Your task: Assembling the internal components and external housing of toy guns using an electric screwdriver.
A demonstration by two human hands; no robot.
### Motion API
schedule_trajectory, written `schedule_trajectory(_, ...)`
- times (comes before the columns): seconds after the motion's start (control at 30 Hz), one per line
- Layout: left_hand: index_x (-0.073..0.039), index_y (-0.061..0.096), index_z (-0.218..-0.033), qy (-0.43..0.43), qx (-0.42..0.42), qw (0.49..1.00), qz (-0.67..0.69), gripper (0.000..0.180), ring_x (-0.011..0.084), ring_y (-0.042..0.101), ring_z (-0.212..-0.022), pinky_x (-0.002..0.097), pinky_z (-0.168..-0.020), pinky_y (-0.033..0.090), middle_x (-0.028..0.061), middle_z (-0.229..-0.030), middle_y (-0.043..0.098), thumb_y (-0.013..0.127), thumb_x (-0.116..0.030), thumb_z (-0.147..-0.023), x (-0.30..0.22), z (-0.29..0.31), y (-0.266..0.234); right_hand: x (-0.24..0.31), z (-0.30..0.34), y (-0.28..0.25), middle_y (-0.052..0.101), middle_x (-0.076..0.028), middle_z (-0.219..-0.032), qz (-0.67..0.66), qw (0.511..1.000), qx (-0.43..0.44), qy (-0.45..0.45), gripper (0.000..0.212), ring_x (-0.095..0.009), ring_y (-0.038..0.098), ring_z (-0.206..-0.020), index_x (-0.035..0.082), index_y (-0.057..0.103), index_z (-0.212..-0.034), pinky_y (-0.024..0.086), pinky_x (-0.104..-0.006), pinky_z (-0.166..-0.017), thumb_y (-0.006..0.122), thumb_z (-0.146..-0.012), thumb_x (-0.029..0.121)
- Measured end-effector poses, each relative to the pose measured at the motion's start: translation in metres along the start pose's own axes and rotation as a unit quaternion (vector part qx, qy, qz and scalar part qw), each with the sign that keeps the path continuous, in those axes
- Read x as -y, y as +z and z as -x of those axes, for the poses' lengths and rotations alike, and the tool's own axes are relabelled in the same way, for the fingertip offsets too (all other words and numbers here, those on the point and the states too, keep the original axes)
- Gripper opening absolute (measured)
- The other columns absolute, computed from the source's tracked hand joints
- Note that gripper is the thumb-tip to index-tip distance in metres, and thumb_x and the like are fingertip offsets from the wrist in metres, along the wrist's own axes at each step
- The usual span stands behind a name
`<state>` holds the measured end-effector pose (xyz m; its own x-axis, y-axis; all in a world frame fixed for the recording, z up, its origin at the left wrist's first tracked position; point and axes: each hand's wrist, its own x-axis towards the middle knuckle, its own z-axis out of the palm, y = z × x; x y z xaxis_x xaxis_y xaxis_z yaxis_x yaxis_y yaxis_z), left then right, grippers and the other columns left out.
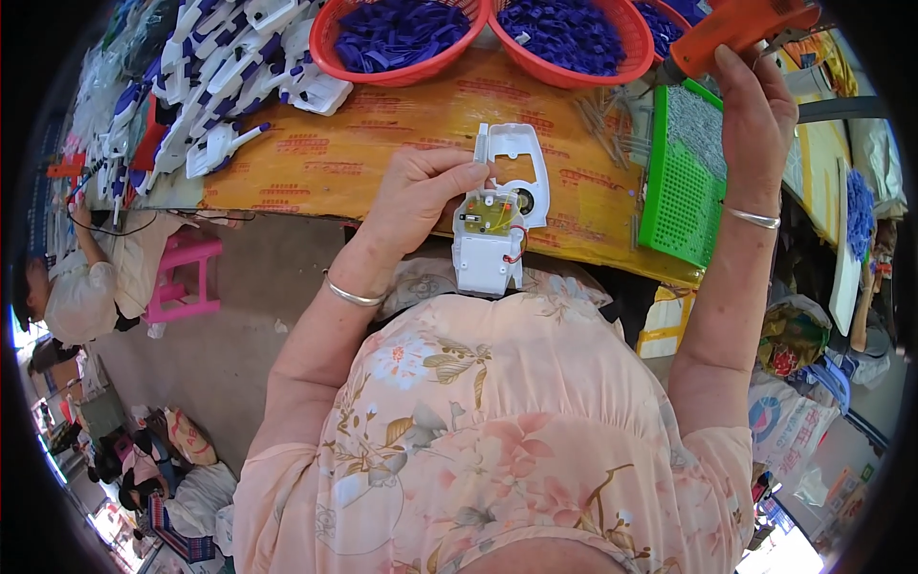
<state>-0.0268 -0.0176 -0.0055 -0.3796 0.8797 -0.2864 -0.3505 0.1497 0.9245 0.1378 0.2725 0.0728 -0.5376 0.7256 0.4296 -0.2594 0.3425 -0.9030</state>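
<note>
My left hand (pixel 406 203) pinches a white plastic housing (pixel 486 268) at its upper left edge, near the table's front edge. A green circuit board (pixel 488 216) with thin red and yellow wires shows inside its body. Beside it lies a second white shell (pixel 538 172) with a large opening; whether the two are joined I cannot tell. Up at the far right, my right hand (pixel 760 129) is closed around an orange power tool (pixel 736 36), drill-like in shape. Its dark front end points down to the left, above a green basket (pixel 658 206) of small metal pieces.
Two red baskets (pixel 330 59) (pixel 639 65) of purple-blue parts stand at the back. White and purple assembled devices (pixel 206 67) are heaped at the far left. Loose thin sticks (pixel 598 124) lie left of the green basket. A pink stool (pixel 186 273) and another person (pixel 81 287) are at left.
</note>
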Motion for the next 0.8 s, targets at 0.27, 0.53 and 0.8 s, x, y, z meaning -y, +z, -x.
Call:
schedule_trajectory(0.27,0.003,0.066,-0.097,-0.024,-0.004,0.999,0.028,0.021,0.0092,0.06,-0.071,0.0212,-0.062,0.048,0.0058,-0.084,0.065,0.06,-0.014,-0.087,0.002,-0.001,0.0,0.024,0.011,0.018,0.056,-0.017,-0.108,-0.109,0.96,0.257,-0.002,0.04,-0.028,0.054,-0.102,-0.004,0.047,-0.12,0.04,-0.0402,-0.093,0.05,-0.083,0.012)
schedule_trajectory(0.53,0.004,0.066,-0.095,-0.019,-0.007,1.0,-0.012,0.022,0.01,0.058,-0.073,0.0223,-0.065,0.046,0.005,-0.084,0.064,0.06,-0.015,-0.086,0.006,-0.006,-0.001,0.053,0.04,0.007,0.036,-0.005,-0.087,-0.201,0.936,0.287,-0.027,0.097,-0.018,0.035,-0.08,-0.002,0.044,-0.119,0.032,-0.0379,-0.081,0.052,-0.066,0.079)
schedule_trajectory(0.8,0.006,0.064,-0.096,0.0,-0.039,0.999,0.014,0.023,0.0106,0.059,-0.072,0.0215,-0.062,0.046,0.0051,-0.08,0.063,0.058,-0.015,-0.086,0.007,-0.003,-0.005,0.07,0.058,-0.017,0.05,-0.01,-0.093,-0.222,0.93,0.282,0.073,0.063,-0.021,0.053,-0.071,0.004,0.042,-0.113,0.043,-0.033,-0.07,0.065,-0.076,0.049)
